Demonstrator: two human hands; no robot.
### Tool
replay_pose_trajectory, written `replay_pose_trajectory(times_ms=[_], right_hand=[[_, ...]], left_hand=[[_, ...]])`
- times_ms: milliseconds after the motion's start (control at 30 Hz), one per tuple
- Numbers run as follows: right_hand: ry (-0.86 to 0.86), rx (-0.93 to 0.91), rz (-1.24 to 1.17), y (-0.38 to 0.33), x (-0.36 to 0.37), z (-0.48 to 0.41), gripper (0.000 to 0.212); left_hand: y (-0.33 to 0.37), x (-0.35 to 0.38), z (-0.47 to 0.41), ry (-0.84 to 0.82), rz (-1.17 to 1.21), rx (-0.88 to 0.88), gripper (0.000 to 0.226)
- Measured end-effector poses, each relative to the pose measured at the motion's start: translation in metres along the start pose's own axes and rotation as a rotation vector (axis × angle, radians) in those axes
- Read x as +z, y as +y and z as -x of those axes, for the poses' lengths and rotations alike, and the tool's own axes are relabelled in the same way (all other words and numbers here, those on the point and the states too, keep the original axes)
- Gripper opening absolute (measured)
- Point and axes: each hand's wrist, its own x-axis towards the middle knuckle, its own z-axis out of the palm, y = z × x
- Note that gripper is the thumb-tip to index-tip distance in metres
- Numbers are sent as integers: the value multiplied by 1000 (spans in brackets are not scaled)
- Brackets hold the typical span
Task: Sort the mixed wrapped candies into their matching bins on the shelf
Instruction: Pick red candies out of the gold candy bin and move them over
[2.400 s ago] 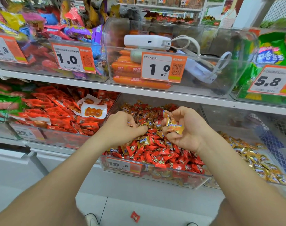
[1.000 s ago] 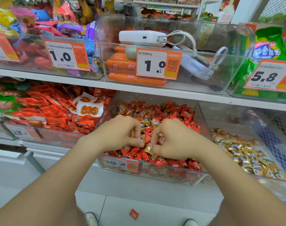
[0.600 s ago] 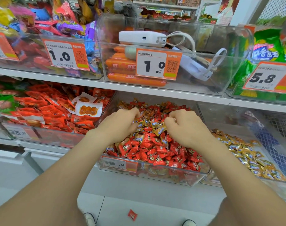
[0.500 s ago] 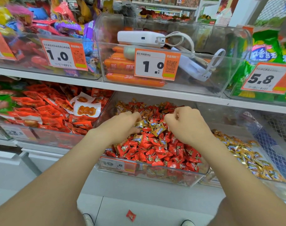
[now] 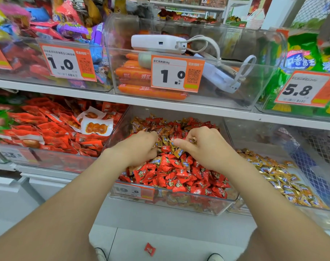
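**Reference:** clear plastic middle bin (image 5: 198, 207) on the lower shelf. It is filled with a mix of red-wrapped candies (image 5: 171, 178) and gold-wrapped candies (image 5: 165, 140).

**Left hand** (image 5: 139, 147)
- Position: over the left half of the middle bin, palm down.
- State: fingers curled, with the tips sunk into the pile. Whether they have hold of a candy cannot be told.

**Right hand** (image 5: 205, 150)
- Position: over the right half of the middle bin.
- State: thumb stretched toward the left hand. The other fingers are curled round a single gold piece (image 5: 193, 139), which shows between them.
- The two hands are near each other but apart, with loose gold wrappers lying between them.

**Counts**
- Hands: two.
- Candies in the middle bin: too many to count. Red ones fill the front, and gold ones cluster at the centre by the fingertips.
- Just right of the middle bin: one clear plastic side bin (image 5: 292, 209). It holds a gold-only candy heap (image 5: 279, 178), also uncountable.
- Below the middle bin, on the white floor (image 5: 179, 242): one fallen red candy (image 5: 149, 249).
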Motion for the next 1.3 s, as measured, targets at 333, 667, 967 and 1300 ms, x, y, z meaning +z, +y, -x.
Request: replay_pose_trajectory(times_ms=[333, 667, 967, 1300], right_hand=[[-2, -175, 208, 2, 9, -20, 43], [-358, -142, 280, 8, 18, -33, 40], [-87, -25, -209, 5, -3, -15, 21], [-131, 438, -1024, 13, -27, 8, 8]], left_hand=[[0, -19, 22, 206, 301, -1, 18], [4, -25, 44, 212, 409, -87, 10], [11, -29, 45, 164, 791, -293, 25], [56, -29, 44, 114, 1296, -357, 14]])
